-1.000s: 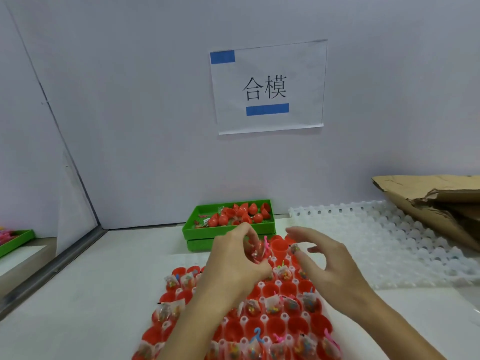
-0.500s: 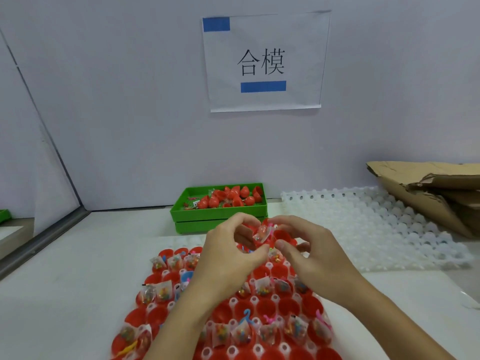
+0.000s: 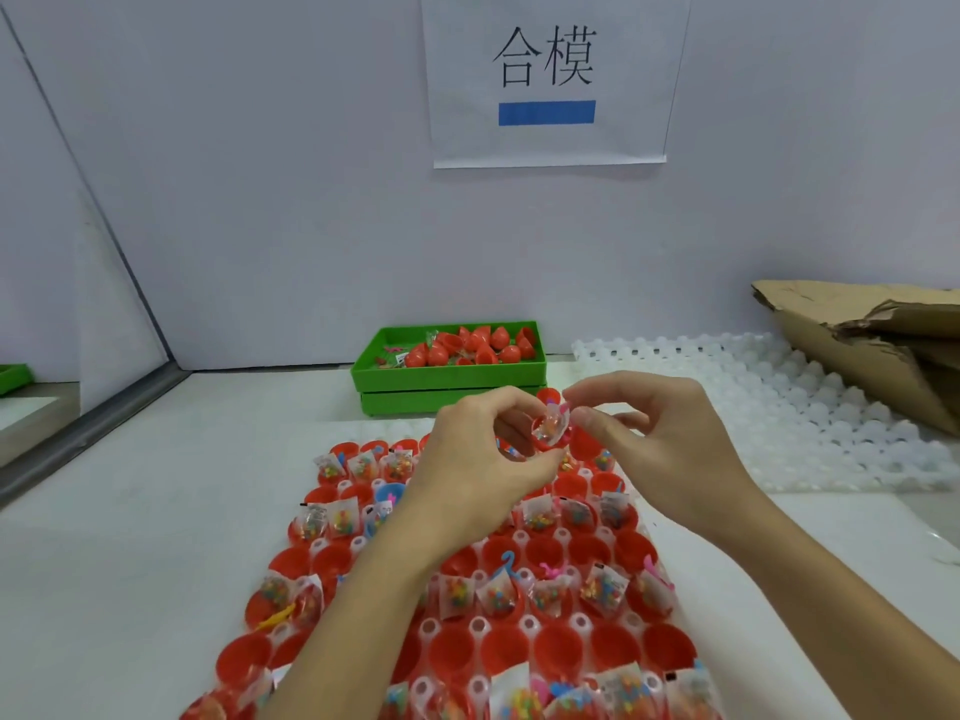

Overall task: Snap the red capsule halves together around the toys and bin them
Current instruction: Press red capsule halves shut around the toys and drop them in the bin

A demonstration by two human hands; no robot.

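The left hand (image 3: 480, 459) grasps a red capsule half (image 3: 545, 431) with a toy packet (image 3: 555, 426) inside, above the tray of red halves (image 3: 467, 589); the right hand (image 3: 660, 439) seems to pinch a second half (image 3: 589, 443) beside it; the green bin (image 3: 447, 374) stands behind.

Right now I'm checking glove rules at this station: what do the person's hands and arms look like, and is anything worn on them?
Both are bare. The left hand and right hand carry no gloves, rings or watch that can be seen. The left forearm and right forearm are uncovered down to the frame's edge, with no sleeve, band or marking in view.
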